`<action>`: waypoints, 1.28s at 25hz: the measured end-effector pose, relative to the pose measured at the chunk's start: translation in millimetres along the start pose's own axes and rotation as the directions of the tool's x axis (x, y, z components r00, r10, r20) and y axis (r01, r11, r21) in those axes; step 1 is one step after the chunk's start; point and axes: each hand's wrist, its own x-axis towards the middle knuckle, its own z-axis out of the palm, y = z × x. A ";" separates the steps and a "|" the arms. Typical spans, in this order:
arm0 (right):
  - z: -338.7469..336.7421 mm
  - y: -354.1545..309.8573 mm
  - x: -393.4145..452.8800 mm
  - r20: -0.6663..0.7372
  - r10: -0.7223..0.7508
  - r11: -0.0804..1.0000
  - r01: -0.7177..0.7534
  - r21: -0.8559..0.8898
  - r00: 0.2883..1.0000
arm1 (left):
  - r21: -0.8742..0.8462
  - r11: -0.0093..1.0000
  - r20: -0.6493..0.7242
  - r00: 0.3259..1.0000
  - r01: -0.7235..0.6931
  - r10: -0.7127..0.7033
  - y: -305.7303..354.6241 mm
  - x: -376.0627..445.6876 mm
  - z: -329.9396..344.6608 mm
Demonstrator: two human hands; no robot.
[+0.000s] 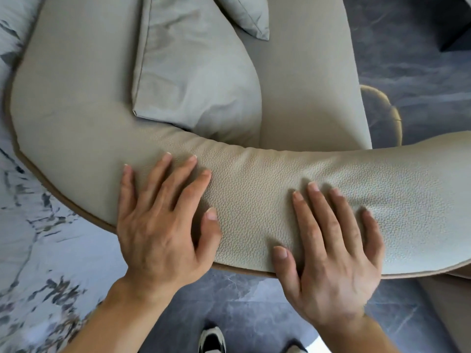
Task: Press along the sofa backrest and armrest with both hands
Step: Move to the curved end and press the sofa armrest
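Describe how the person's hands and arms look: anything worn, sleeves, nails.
Both the left hand and right hand are bare: no gloves, rings, watch or bracelets show. Forearms are uncovered to the frame's edge, with no sleeve in view. Fingernails are short and unpainted.

Room contents as I see them from the head camera. Floor [407, 59]: dark grey, marble-veined, polished, running along the right side and under the near edge. Rug [30, 250]: pale grey-white with dark marbled streaks, filling the left side. Dark block [456, 24]: top right corner, cut off, kind unclear. Light: soft, even, with a bright patch on the floor at the bottom edge.
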 end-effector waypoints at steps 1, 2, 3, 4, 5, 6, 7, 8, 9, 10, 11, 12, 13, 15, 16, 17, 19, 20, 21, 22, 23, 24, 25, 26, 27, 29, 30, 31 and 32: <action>2.3 0.1 0.4 -0.011 -0.008 1.000 0.008 -0.002 1.000 | -0.012 1.000 -0.007 1.000 -0.008 0.008 -1.1 0.7 1.0; 4.3 0.3 0.8 -0.018 -0.012 1.000 0.012 -0.002 1.000 | -0.020 1.000 -0.014 1.000 -0.014 0.014 -1.8 1.1 2.0; 5.1 0.6 1.3 -0.024 -0.011 1.000 0.011 -0.003 1.000 | -0.021 1.000 -0.020 1.000 -0.020 0.020 -1.9 1.2 2.5; 4.4 0.7 2.0 -0.032 -0.010 1.000 0.010 -0.005 0.999 | -0.019 0.999 -0.024 0.999 -0.027 0.026 -1.2 2.0 2.0; 4.9 1.9 3.5 -0.036 -0.012 1.000 0.012 -0.007 0.999 | -0.018 0.999 -0.020 0.999 -0.027 0.027 -1.2 3.8 2.8; 7.3 4.1 5.6 -0.035 -0.015 1.000 0.015 -0.009 0.999 | -0.021 1.000 -0.015 1.000 -0.021 0.021 -1.2 6.3 5.6; 7.4 5.4 7.0 -0.038 -0.015 1.000 0.015 -0.010 0.999 | -0.021 1.000 -0.015 1.000 -0.019 0.019 0.0 8.1 6.7; 8.6 6.3 9.9 -0.044 -0.014 1.000 0.014 -0.006 0.999 | -0.020 1.000 -0.018 1.000 -0.018 0.018 0.3 10.8 8.4; 11.0 7.6 14.1 -0.051 -0.013 1.000 0.013 -0.001 0.999 | -0.020 1.000 -0.025 1.000 -0.015 0.014 -0.2 15.0 10.7; 13.5 9.2 18.4 -0.061 -0.014 1.000 0.014 -0.001 0.998 | -0.020 1.000 -0.035 0.999 -0.015 0.014 -0.6 19.4 13.4; 16.1 10.4 23.3 -0.067 -0.016 1.000 0.016 -0.003 0.998 | -0.018 1.000 -0.043 0.999 -0.017 0.016 -1.4 23.8 16.3; 18.6 11.7 29.1 -0.071 -0.020 1.000 0.020 -0.005 0.997 | -0.012 1.000 -0.049 0.999 -0.017 0.017 -2.9 28.5 19.1; 20.9 13.2 34.9 -0.071 -0.022 1.000 0.022 -0.004 0.997 | -0.008 1.000 -0.051 0.999 -0.015 0.014 -4.7 33.4 21.6; 25.7 16.1 44.1 -0.067 -0.018 1.000 0.018 -0.003 0.998 | -0.001 1.000 -0.047 0.999 -0.009 0.009 -7.7 43.4 27.1; 28.1 17.5 48.6 -0.068 -0.017 1.000 0.017 -0.004 0.998 | 0.003 1.000 -0.046 0.999 -0.007 0.007 -8.5 48.4 29.5; 30.6 19.4 53.7 -0.073 -0.020 1.000 0.019 -0.008 0.997 | 0.009 1.000 -0.047 0.999 -0.006 0.007 -9.1 54.1 31.8; 36.7 23.4 65.7 -0.077 -0.018 1.000 0.017 -0.012 0.997 | 0.011 1.000 -0.051 0.999 -0.003 0.004 -10.5 66.2 37.6; 39.5 25.1 70.2 -0.077 -0.017 1.000 0.016 -0.016 0.997 | 0.009 1.000 -0.051 0.999 -0.002 0.002 -11.2 70.8 40.4; 41.8 26.5 73.1 -0.080 -0.021 1.000 0.019 -0.020 0.997 | 0.009 1.000 -0.056 0.998 -0.002 0.002 -12.1 73.6 42.6; 43.7 28.0 75.0 -0.086 -0.023 1.000 0.021 -0.020 0.996 | 0.008 1.000 -0.066 0.998 -0.003 0.004 -12.8 75.5 44.5; 45.0 29.3 76.4 -0.087 -0.022 1.000 0.021 -0.015 0.996 | 0.012 1.000 -0.073 0.997 -0.008 0.008 -13.4 76.3 46.1; 45.8 30.2 77.0 -0.090 -0.023 1.000 0.022 -0.011 0.996 | 0.015 1.000 -0.080 0.997 -0.010 0.011 -13.4 76.6 47.1; 46.1 30.8 76.4 -0.088 -0.023 1.000 0.022 -0.011 0.996 | 0.016 1.000 -0.079 0.997 -0.010 0.011 -13.1 76.2 47.3; 46.6 31.0 75.3 -0.097 -0.025 1.000 0.025 -0.010 0.995 | 0.021 1.000 -0.079 0.997 -0.012 0.014 -12.8 75.8 47.1; 46.0 30.6 75.4 -0.099 -0.022 1.000 0.021 -0.009 0.995 | 0.021 1.000 -0.078 0.997 -0.011 0.013 -12.5 76.2 45.9; 46.2 29.7 76.6 -0.096 -0.016 1.000 0.015 -0.010 0.995 | 0.023 1.000 -0.059 0.998 -0.002 0.003 -12.3 77.7 45.1; 46.3 29.4 76.4 -0.094 -0.014 1.000 0.012 -0.012 0.995 | 0.022 1.000 -0.051 0.999 0.002 -0.001 -12.0 78.0 44.6; 44.7 29.4 77.0 -0.083 -0.005 1.000 0.004 -0.011 0.997 | 0.027 1.000 -0.041 0.999 0.008 -0.007 -11.3 78.2 43.4; 42.7 28.9 76.9 -0.070 0.001 1.000 -0.002 -0.019 0.998 | 0.037 0.999 -0.029 1.000 0.010 -0.009 -10.2 77.7 42.2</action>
